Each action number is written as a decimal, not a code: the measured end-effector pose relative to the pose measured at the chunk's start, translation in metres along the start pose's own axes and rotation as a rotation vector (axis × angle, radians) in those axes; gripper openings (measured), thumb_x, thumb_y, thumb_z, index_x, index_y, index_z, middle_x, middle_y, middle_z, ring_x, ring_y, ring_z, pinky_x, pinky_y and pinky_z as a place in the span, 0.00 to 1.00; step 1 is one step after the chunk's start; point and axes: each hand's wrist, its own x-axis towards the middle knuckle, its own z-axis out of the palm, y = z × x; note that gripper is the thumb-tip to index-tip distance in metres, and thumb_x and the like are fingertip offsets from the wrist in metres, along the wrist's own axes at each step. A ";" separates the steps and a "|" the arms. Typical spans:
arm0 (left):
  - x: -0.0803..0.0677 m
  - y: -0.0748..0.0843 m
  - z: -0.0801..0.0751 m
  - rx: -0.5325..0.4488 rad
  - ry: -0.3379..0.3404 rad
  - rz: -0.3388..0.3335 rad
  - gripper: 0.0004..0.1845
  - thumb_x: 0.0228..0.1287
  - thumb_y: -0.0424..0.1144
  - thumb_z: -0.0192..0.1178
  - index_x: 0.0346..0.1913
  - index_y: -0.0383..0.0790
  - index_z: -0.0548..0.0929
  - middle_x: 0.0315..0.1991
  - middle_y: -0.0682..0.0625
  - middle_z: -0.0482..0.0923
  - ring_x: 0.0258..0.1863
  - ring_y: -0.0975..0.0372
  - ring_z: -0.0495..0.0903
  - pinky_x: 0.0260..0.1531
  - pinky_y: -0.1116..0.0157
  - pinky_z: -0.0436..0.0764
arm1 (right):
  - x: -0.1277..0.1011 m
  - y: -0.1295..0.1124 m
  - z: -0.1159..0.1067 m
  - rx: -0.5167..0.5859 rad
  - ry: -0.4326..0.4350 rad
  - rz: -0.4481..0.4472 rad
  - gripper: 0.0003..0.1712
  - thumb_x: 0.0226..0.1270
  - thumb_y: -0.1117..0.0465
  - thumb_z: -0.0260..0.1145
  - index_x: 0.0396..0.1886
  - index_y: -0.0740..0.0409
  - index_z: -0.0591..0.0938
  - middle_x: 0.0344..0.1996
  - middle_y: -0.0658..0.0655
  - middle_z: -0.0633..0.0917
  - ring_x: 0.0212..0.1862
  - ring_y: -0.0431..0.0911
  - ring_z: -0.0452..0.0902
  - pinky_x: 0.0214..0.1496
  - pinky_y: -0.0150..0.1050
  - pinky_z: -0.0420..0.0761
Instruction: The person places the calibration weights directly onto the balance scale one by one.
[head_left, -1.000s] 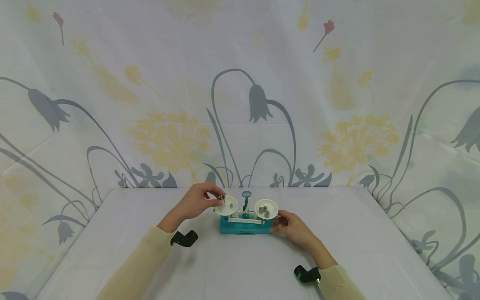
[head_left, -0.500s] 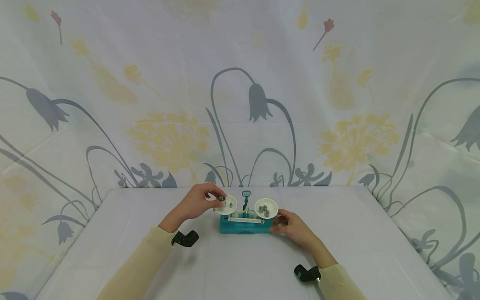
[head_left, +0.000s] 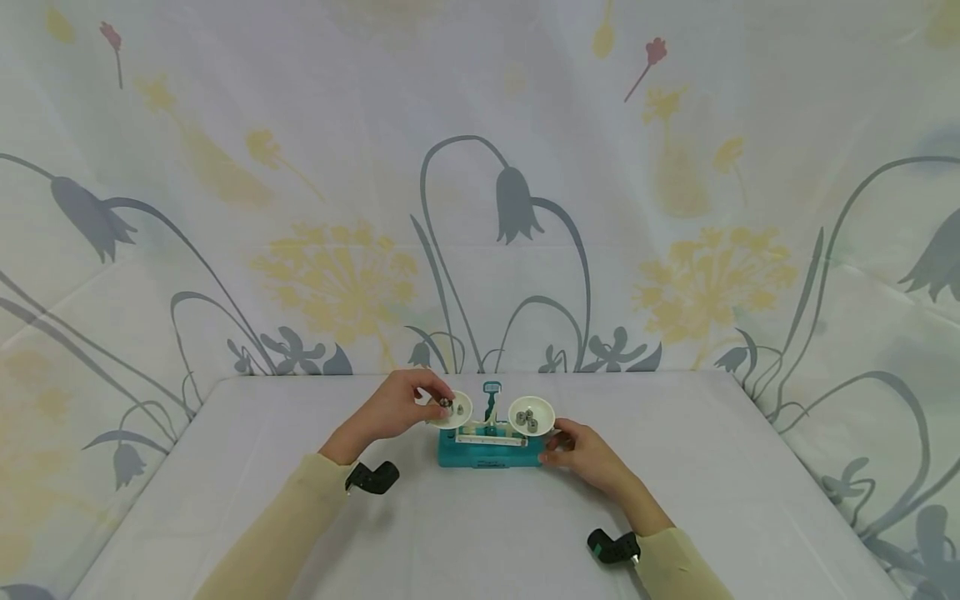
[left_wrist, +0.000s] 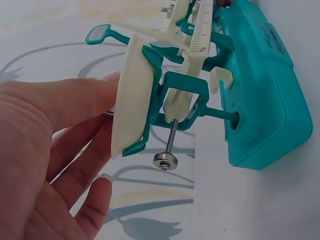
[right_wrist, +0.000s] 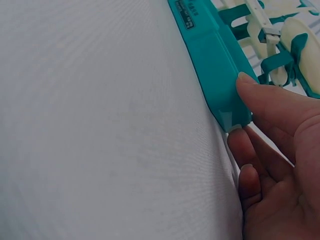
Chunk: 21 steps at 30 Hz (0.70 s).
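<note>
A teal balance scale (head_left: 487,454) with two white pans stands on the table. My left hand (head_left: 393,408) pinches a small metal weight (head_left: 446,403) over the left pan (head_left: 467,417); in the left wrist view the pan's side hides most of that weight. One smaller weight (head_left: 460,409) lies in the same pan. Several weights (head_left: 532,425) sit together in the right pan (head_left: 546,412). My right hand (head_left: 588,454) grips the right end of the teal base (right_wrist: 220,75), thumb on top and fingers at its end.
White cloth covers the table (head_left: 480,533), and a flower-printed curtain (head_left: 480,208) hangs behind its far edge. A metal adjusting nut (left_wrist: 165,161) sticks out at the beam's left end. Black wrist cameras (head_left: 372,477) are worn on both forearms.
My left hand has moved slightly down and to the right, bringing the pinched weight lower over the left pan. The right hand keeps its hold on the base.
</note>
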 end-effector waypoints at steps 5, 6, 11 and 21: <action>0.000 0.000 0.000 -0.005 -0.008 0.010 0.08 0.60 0.33 0.71 0.43 0.44 0.87 0.39 0.56 0.83 0.42 0.60 0.79 0.48 0.46 0.73 | -0.001 0.001 0.000 -0.001 0.005 -0.007 0.27 0.58 0.60 0.75 0.56 0.63 0.79 0.35 0.53 0.82 0.37 0.47 0.76 0.42 0.40 0.76; 0.000 0.000 0.001 -0.003 -0.009 0.012 0.08 0.60 0.33 0.70 0.43 0.44 0.87 0.39 0.56 0.83 0.42 0.60 0.79 0.48 0.45 0.73 | -0.001 0.000 0.000 -0.001 0.005 -0.005 0.27 0.58 0.60 0.75 0.56 0.63 0.79 0.35 0.53 0.82 0.37 0.47 0.76 0.42 0.40 0.75; 0.000 0.000 0.001 0.011 -0.004 0.016 0.08 0.60 0.33 0.70 0.43 0.44 0.87 0.39 0.56 0.83 0.42 0.61 0.79 0.47 0.47 0.74 | 0.000 0.000 0.001 0.005 0.005 0.010 0.27 0.58 0.61 0.75 0.56 0.62 0.79 0.36 0.53 0.82 0.38 0.47 0.75 0.43 0.40 0.75; -0.001 0.000 -0.002 0.026 0.031 0.019 0.08 0.60 0.35 0.71 0.42 0.45 0.87 0.39 0.56 0.83 0.41 0.61 0.79 0.46 0.52 0.76 | -0.007 -0.020 0.000 -0.001 0.004 -0.007 0.25 0.60 0.66 0.73 0.56 0.69 0.77 0.36 0.57 0.82 0.38 0.49 0.74 0.42 0.41 0.75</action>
